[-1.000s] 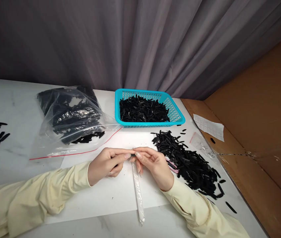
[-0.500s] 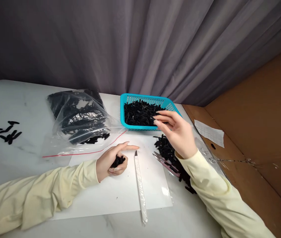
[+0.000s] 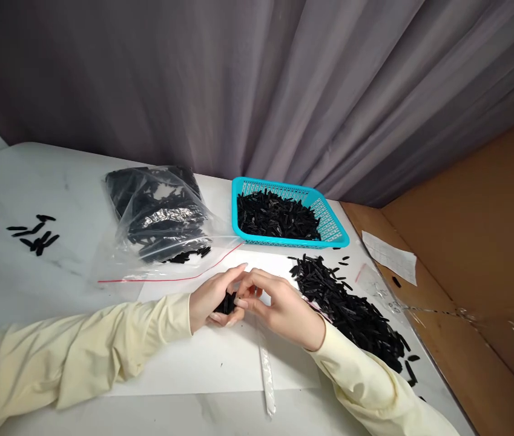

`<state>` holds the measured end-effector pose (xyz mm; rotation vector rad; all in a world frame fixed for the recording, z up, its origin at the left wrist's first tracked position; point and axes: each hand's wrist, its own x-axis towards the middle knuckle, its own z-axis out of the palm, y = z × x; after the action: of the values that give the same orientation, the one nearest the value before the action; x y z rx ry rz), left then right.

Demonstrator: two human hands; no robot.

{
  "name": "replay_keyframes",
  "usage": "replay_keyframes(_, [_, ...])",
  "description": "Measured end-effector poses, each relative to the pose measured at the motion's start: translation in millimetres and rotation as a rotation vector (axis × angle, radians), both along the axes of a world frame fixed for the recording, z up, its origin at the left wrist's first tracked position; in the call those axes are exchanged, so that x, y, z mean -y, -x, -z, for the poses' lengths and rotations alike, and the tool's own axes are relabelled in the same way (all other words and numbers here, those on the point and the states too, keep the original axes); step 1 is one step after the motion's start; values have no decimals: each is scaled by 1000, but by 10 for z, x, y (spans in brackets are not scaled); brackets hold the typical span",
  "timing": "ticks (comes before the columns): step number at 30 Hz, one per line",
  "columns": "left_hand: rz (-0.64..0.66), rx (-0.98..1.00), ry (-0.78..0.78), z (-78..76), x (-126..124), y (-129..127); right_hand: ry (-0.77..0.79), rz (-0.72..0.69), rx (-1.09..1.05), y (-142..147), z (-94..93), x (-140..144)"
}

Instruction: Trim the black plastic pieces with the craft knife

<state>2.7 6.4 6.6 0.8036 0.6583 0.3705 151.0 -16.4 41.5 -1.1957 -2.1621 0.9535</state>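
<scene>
My left hand point(image 3: 214, 300) rests on a white sheet point(image 3: 202, 357) and is closed around a small bunch of black strips point(image 3: 226, 302). My right hand point(image 3: 277, 306) meets it from the right, its fingertips touching that bunch. A long white-wrapped knife point(image 3: 266, 372) lies on the sheet, its upper part hidden under my right hand. A loose heap of black strips point(image 3: 352, 312) lies on the table just right of my right hand.
A turquoise basket point(image 3: 333, 227) holding black strips stands behind the heap. A clear zip bag point(image 3: 161, 227) of black pieces lies at the left of it. Several loose strips point(image 3: 36, 236) lie far left. Brown cardboard point(image 3: 479, 242) walls the right; a grey curtain hangs behind.
My right hand has come back from the basket to my left hand, which still holds the black bunch. The view has shifted slightly.
</scene>
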Motion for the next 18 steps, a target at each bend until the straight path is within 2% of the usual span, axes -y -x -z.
replay_keyframes(3, [-10,1,-7,3,4,3,-6,7,24,-3,-13,5])
replay_keyframes(9, [-72,-53,-25,23,23,-13,-193,22,182,81,18,59])
replay_keyframes(13, [-57,-45,-48,9,27,-18,-257,21,154,10,29,54])
replay_keyframes(15, [-59,-41,-74,-10,29,-15,-237,92,87,-72,41,70])
replay_keyframes(18, [-85,-62,-127,-25,36,-13,-68,247,-73,-190,84,141])
